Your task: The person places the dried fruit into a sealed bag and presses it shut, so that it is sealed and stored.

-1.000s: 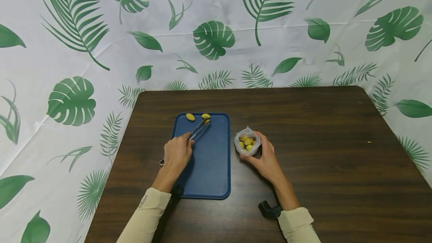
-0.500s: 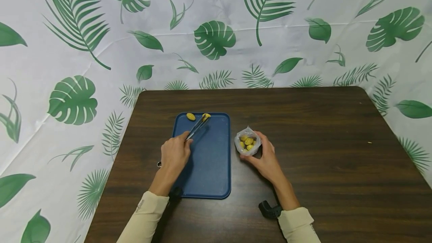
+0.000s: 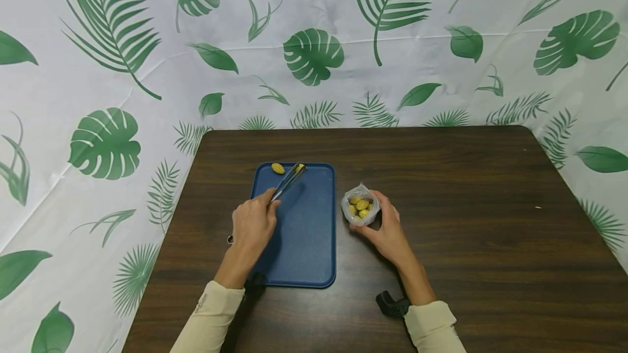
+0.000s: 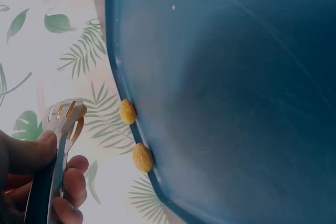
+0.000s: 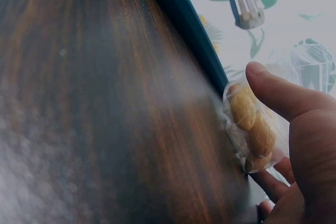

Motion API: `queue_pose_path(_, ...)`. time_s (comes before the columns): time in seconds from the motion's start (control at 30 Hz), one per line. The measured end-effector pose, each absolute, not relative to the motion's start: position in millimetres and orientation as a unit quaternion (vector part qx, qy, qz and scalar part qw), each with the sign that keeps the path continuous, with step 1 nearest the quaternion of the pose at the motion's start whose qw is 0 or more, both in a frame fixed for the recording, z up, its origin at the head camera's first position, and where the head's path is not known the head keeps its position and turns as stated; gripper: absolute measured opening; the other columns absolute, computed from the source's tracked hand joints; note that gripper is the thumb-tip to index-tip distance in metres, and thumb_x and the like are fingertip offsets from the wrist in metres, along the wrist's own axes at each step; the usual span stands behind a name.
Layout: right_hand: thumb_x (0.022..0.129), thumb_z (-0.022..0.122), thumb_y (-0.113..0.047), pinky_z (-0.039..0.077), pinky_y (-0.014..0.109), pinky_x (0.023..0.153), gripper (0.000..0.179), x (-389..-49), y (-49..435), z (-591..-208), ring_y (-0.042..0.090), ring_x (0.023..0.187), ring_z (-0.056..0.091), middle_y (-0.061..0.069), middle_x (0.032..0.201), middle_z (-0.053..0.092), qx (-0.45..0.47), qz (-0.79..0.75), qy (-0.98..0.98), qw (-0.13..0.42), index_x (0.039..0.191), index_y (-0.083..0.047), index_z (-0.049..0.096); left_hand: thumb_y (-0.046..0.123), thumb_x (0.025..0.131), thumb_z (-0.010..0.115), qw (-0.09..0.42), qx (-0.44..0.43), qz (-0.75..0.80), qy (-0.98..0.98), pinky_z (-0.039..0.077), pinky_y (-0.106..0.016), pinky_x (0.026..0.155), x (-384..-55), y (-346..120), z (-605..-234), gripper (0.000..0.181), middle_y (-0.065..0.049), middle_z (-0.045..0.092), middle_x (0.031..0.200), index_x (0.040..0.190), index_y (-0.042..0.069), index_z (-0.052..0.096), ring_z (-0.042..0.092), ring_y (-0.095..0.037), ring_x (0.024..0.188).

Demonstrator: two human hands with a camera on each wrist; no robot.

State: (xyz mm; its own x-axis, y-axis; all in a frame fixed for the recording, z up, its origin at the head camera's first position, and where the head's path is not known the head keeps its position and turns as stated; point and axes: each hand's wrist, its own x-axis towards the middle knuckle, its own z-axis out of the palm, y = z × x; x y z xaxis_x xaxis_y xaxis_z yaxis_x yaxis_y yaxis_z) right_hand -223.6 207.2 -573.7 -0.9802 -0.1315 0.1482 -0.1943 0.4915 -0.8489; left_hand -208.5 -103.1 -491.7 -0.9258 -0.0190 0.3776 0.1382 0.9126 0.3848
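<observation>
In the head view my left hand [image 3: 252,227] grips metal tongs [image 3: 287,184] over the blue tray [image 3: 299,233]. A yellow oval, nut-like piece [image 4: 83,111] sits between the slotted tong tips in the left wrist view. Two similar yellow pieces [image 4: 127,112] lie along the tray's far edge; in the head view the tongs partly cover one, while the other yellow piece [image 3: 277,168] shows plainly at the left. My right hand [image 3: 387,233] curls thumb and fingers round a clear plastic bag [image 3: 345,212], upright with its mouth open and several yellow pieces inside.
The dark wooden table [image 3: 466,222] stretches right of the bag, with a tiny yellowish crumb [image 3: 538,207] on it. Behind stands a white cloth backdrop [image 3: 265,15] with green leaves. A black wrist mount [image 3: 391,305] is below my right hand.
The tongs have picked up the nearest yellow piece and risen slightly, their tips moving toward the tray's far edge. My left hand shifted a little left; the right hand and bag stayed put.
</observation>
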Motion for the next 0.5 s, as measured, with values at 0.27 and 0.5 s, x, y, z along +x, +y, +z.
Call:
queue_pose_path(0.27,0.078,0.092,-0.027,0.019,0.068,0.117,0.095,-223.0,206.9,-572.7,0.044,0.145,0.034,0.015,0.153,0.049,0.1,0.496,-0.862,0.038,0.155,-0.014,0.037,0.021,0.095,0.074,0.203,-0.036,-0.212,-0.955,0.051,-0.048,0.051,-203.4,-102.9,-485.5,0.029,-0.014,0.079,0.088,0.119,0.005,0.075,0.069,-0.033,0.06)
queue_pose_path(0.5,0.078,0.092,-0.027,0.02,0.068,0.117,0.095,-224.4,207.4,-575.0,0.044,0.144,0.035,0.014,0.153,0.05,0.101,0.492,-0.864,0.044,0.154,-0.015,0.037,0.021,0.095,0.074,0.208,-0.036,-0.214,-0.954,0.052,-0.048,0.051,-201.4,-102.1,-482.8,0.03,-0.015,0.079,0.09,0.12,0.004,0.075,0.07,-0.033,0.061)
